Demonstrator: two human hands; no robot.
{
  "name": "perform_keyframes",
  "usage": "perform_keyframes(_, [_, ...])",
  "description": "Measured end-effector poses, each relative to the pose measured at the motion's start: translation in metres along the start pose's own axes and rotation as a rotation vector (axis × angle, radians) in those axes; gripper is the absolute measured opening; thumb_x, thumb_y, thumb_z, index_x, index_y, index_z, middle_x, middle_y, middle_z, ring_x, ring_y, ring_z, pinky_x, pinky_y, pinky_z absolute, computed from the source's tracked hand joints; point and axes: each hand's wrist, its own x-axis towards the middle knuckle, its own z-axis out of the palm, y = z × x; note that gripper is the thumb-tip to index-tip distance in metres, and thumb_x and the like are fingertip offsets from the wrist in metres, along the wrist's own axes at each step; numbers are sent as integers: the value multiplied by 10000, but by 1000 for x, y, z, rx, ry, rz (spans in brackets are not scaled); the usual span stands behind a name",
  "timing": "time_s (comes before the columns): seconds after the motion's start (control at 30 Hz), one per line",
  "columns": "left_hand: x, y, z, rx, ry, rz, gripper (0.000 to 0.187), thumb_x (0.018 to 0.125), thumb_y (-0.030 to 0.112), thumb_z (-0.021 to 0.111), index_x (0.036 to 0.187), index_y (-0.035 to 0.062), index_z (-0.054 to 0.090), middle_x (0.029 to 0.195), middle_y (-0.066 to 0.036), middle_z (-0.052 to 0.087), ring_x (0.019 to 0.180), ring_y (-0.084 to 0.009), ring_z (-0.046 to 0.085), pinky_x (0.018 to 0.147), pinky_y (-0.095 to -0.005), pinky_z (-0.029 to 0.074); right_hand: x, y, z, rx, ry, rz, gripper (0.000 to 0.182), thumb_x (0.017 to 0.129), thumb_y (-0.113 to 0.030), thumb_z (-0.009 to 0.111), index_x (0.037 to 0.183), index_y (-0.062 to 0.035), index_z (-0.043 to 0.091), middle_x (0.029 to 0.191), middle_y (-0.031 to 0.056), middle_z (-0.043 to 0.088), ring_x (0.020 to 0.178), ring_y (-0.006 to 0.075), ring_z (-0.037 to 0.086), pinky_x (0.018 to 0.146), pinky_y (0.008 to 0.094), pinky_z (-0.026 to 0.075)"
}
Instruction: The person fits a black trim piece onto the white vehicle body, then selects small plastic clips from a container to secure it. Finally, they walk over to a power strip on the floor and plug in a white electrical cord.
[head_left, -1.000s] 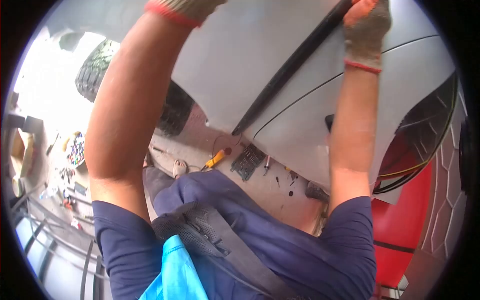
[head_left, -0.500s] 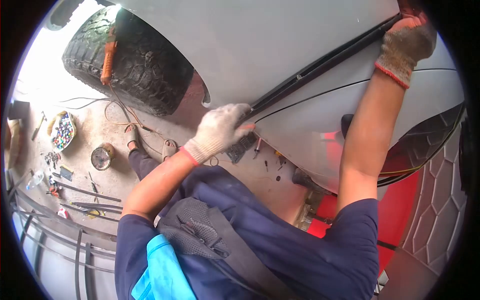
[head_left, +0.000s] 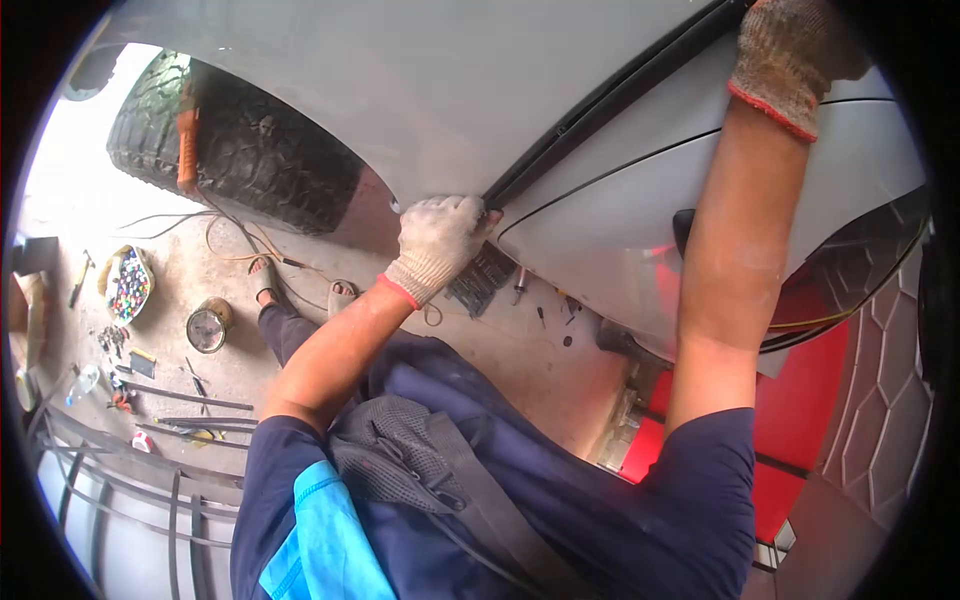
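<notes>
A long black trim strip (head_left: 612, 98) runs diagonally along the seam between two silver-grey vehicle body panels. My left hand (head_left: 440, 235), in a pale knitted glove with a red-orange cuff, is closed around the strip's lower end, thumb toward the panel edge. High at the right, my right hand (head_left: 790, 48), in a dirtier glove of the same kind, is at the strip's upper end. Its fingers look curled there, partly cut off by the frame's top and the dark border. The upper body panel (head_left: 400, 90) lies above the strip, the lower panel (head_left: 590, 225) beneath it.
A knobby tyre (head_left: 240, 150) with an orange-handled corded tool (head_left: 187, 145) stands at upper left. On the floor are a can (head_left: 208, 327), a bag of colourful small pieces (head_left: 130, 285), scattered tools, metal bars (head_left: 190, 395) and an open socket case (head_left: 480, 280). A person's sandalled feet show nearby.
The view has shifted a little. My left hand has turned and its fingers have drawn in over the strip's lower end. My right hand sits higher, more of it beyond the frame.
</notes>
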Motion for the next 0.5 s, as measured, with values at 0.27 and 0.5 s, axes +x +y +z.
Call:
perform_keyframes(0.27, [-5,-3,14,-21,121,-155,396,905,525,679,858,135,729,809,-103,718,825,-305,715,735,-458,544,-3,-53,64,165,66,202,348,1025,-284,642,1211,8,679,1104,96,718,964,178,704,892,316,591])
perform_keyframes(0.5, [-10,4,19,-110,84,-380,530,882,635,657,936,118,765,832,-120,733,848,-326,722,739,-453,545,-12,-70,76,154,270,310,299,978,-327,712,1047,-36,711,829,42,698,845,135,689,807,276,567])
